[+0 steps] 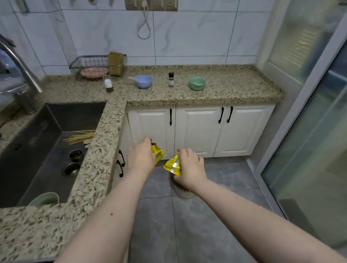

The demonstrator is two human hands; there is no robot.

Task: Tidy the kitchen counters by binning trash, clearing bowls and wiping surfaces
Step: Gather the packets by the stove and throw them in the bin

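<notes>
Low over the floor [212, 225], both arms reach out in front of the white cupboards [199, 132]. The left hand [139, 155] has its fingers curled round a yellow wrapper [157, 153]; the right hand [191, 166] pinches a second yellow wrapper [172, 165], silver lining showing. The two wrappers are held near each other but apart. Under the right hand sits a pale round thing, possibly a bin [182, 192], mostly hidden by the wrist. On the table [223, 85] against the tiled wall stand a blue bowl [143, 81] with a spoon in it, a small dark bottle [171, 79] and a green bowl [197, 83], well apart from one another. A clear shaker [108, 84] stands near a wire basket [89, 66]. To the left, sticks [80, 137] lie in the sink [29, 153], and another green bowl [44, 199] sits at its near edge.
</notes>
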